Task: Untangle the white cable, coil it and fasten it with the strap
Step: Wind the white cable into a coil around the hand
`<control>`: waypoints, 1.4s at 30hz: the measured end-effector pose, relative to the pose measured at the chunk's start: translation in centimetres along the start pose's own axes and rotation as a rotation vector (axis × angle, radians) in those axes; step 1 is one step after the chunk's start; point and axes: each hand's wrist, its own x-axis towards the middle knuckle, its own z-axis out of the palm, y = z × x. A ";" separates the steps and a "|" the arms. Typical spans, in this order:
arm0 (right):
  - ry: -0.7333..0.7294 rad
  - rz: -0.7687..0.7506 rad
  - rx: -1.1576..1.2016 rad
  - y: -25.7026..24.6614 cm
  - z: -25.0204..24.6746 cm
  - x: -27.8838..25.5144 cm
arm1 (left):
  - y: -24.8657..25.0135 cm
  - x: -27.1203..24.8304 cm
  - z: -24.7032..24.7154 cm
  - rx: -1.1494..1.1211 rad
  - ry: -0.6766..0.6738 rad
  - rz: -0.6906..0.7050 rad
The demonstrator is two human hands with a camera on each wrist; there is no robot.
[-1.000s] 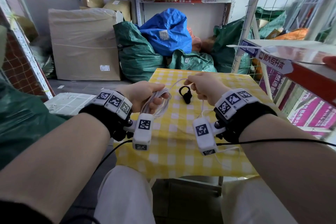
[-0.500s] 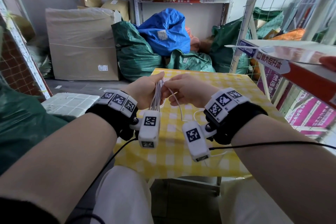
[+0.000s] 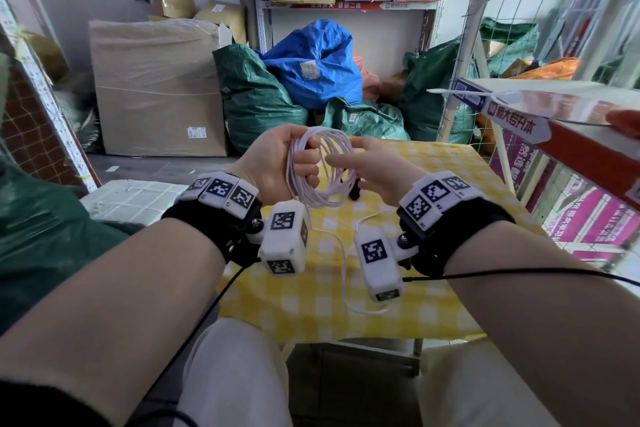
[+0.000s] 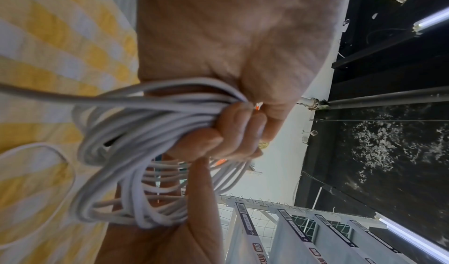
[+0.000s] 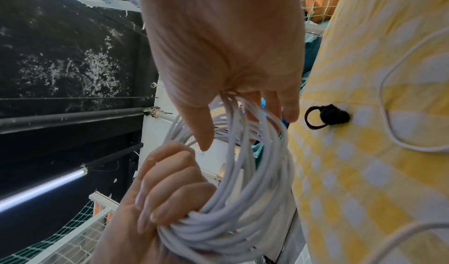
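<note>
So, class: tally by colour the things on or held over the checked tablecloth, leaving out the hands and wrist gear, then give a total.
White: 1, the cable, coiled in the left hand
Black: 1, the strap on the tablecloth
Total: 2

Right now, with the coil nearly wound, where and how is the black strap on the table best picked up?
Probably pinch the black strap at its open loop end, coming from above with the right hand: it lies flat on the tablecloth, and the left hand grips the coil.

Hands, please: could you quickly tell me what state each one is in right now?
Left hand: fingers curled round the white cable coil.
Right hand: open, fingers straight, touching the coil's far side.
</note>
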 end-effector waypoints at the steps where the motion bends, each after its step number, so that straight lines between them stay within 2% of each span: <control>1: -0.054 -0.007 0.019 0.1 0.1 0.0 | 0.0 0.0 0.0 -0.017 -0.036 -0.015; 4: -0.123 -0.009 0.165 0.1 0.1 -0.4 | -0.2 0.1 0.0 -0.050 -0.105 -0.058; 6: -0.142 0.011 0.270 0.1 0.1 -0.8 | -0.3 0.2 -0.1 -0.067 -0.087 -0.059; 10: -0.009 -0.060 0.283 0.0 -0.1 -0.7 | -0.7 0.3 0.1 -0.051 -0.013 0.022; 14: 0.048 -0.057 0.329 0.2 -0.4 0.0 | -0.8 0.1 0.6 -0.046 -0.036 0.041; 15: 0.014 -0.034 0.367 0.2 -0.5 0.0 | -0.7 0.1 0.8 -0.070 -0.054 0.039; 18: -0.214 0.061 0.413 0.5 -0.7 -0.1 | -0.2 0.5 0.9 -0.208 -0.070 0.070; 21: -0.416 0.072 0.198 1.2 -0.8 -0.8 | 0.7 0.8 0.8 -0.348 -0.052 0.116; 24: -0.573 0.082 0.016 1.5 -0.6 -1.5 | 1.6 0.8 0.5 -0.368 -0.029 0.175; 27: -0.650 0.074 -0.087 1.6 -0.3 -1.8 | 2.1 0.6 0.2 -0.359 -0.031 0.206; 31: -0.699 0.119 -0.047 1.3 -0.3 -2.1 | 2.5 0.2 -0.4 -0.301 -0.040 0.184; 34: -0.601 0.123 -0.085 1.2 -0.9 -2.0 | 2.7 -0.3 -0.9 -0.200 -0.053 0.142; 39: -0.238 0.090 -0.268 1.3 -2.6 -1.0 | 3.1 -1.1 -1.4 0.023 -0.043 0.060; 42: -0.092 0.099 -0.391 1.7 -3.3 -0.3 | 3.5 -1.4 -1.5 0.146 -0.029 0.014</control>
